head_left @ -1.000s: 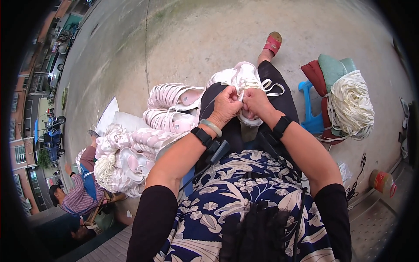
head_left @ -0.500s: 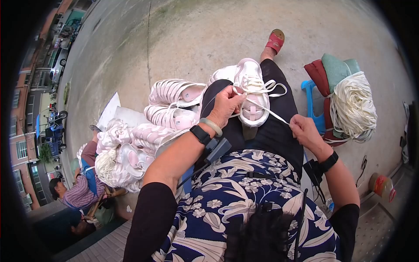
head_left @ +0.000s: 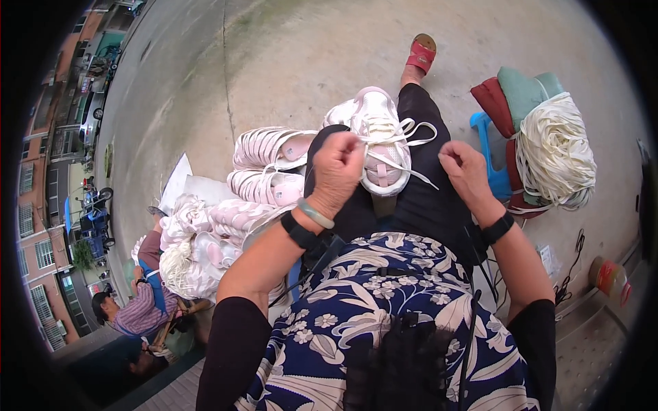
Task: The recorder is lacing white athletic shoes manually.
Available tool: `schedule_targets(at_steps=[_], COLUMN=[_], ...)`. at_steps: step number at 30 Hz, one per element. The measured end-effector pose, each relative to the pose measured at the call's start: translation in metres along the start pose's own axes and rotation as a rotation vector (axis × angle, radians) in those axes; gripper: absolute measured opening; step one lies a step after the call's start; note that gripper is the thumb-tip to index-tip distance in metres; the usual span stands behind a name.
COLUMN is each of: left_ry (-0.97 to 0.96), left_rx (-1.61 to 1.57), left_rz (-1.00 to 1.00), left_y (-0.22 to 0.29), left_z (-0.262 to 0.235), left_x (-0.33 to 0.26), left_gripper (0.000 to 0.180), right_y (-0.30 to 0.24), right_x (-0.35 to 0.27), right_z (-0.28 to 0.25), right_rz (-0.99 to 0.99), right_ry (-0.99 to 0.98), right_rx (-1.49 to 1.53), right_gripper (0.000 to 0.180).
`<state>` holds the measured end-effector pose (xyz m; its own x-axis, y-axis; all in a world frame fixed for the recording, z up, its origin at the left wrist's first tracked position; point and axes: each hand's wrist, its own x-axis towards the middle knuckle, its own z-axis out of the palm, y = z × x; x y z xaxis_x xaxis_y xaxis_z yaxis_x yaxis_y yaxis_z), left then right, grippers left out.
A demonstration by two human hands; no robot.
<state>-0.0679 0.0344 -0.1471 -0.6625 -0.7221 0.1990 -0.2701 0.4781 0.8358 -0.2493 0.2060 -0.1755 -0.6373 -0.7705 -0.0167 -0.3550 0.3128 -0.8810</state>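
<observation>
A white and pale pink sneaker (head_left: 385, 171) rests across my thighs, its heel toward me. White shoelaces (head_left: 411, 130) are looped over its top, and one loose end trails down past the heel on the right. My left hand (head_left: 339, 168) is closed beside the sneaker's left side, its fingertips against a lace; the exact grip is partly hidden. Apart from the sneaker, above my right thigh, my right hand (head_left: 467, 172) has its fingers curled together with no lace visible in them. Another white shoe (head_left: 337, 115) sits just behind the sneaker on the left.
Left of my legs are stacked white and pink shoe uppers (head_left: 274, 147) and a pile of more pieces (head_left: 212, 253). On the right, a bundle of white laces (head_left: 558, 151) lies by folded cloth (head_left: 524, 103) and a blue stool (head_left: 483, 151). Another person (head_left: 140, 312) sits at lower left.
My right hand has let go of the lace end and risen, leaving it hanging beside the sneaker. My left hand has shifted slightly left and the view has moved a little.
</observation>
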Motion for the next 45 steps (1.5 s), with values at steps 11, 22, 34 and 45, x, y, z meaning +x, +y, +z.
schedule_targets(at_steps=[11,22,34,45], left_ry=[-0.349,-0.392,-0.481,-0.505], left_rx=[-0.125,-0.320,0.292,-0.124], left_rz=[-0.445,-0.708,-0.232,-0.610], left_y=[0.019,0.017,0.007,-0.017], left_z=[0.048,0.053,0.002,-0.056], left_x=[0.005,0.016,0.011,-0.028], left_gripper=[0.016,0.013,0.011,0.010], right_y=[0.001,0.002,0.009,0.000], right_x=[0.021,0.027,0.023,0.036], right_z=[0.052,0.061,0.037,0.042], right_rz=[-0.202,-0.186,-0.077,0.141], right_ry=[0.022,-0.005,-0.152,-0.154], right_rx=[-0.052,-0.056,0.202,0.404], right_gripper=[0.009,0.008,0.027,0.020])
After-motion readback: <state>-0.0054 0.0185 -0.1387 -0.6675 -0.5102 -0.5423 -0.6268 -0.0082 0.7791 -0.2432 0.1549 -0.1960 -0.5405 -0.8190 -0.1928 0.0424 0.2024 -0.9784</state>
